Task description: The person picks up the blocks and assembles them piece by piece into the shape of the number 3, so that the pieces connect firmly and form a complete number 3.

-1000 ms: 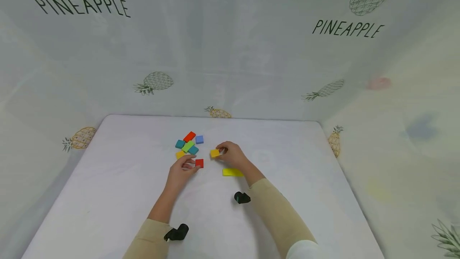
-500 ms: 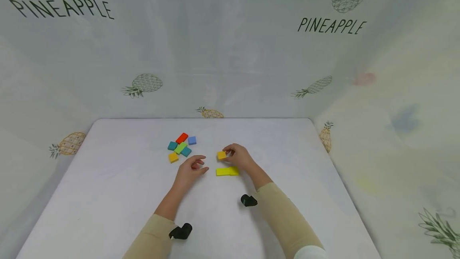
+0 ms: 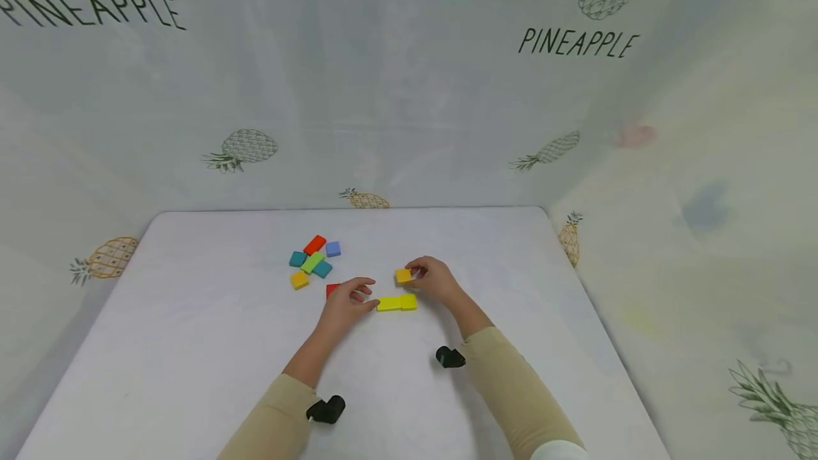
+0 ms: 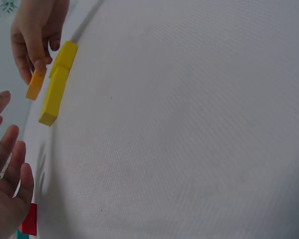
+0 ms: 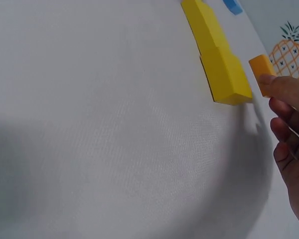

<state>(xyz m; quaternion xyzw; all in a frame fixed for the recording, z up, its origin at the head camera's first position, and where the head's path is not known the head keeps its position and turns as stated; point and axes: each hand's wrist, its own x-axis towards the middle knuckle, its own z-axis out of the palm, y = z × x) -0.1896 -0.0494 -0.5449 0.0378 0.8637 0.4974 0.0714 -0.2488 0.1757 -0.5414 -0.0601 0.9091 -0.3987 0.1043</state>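
Note:
My right hand [image 3: 437, 281] pinches an orange-yellow block [image 3: 403, 276] between thumb and fingers, just behind two bright yellow blocks. In the right wrist view that orange-yellow block [image 5: 261, 74] hangs by the far side of the yellow pair. The longer yellow block [image 3: 388, 304] lies end to end with a shorter yellow block [image 3: 409, 302] on its right. My left hand [image 3: 345, 307] holds nothing; its fingers are spread and loosely bent, with the thumb tip near the longer block's left end. A red block [image 3: 331, 289] lies behind that hand, partly hidden.
A loose cluster sits at the back left: a red block [image 3: 314, 245], a blue one [image 3: 333, 249], a green one [image 3: 312, 263], two teal blocks and an orange-yellow block [image 3: 299, 280]. The white table [image 3: 192, 346] meets a pineapple-print curtain [image 3: 409, 91] at its far edge.
My left hand has let go of the red block and shifted right, leaving it on the table. My right hand has carried the orange-yellow block right, behind the yellow pair. The head view has turned slightly.

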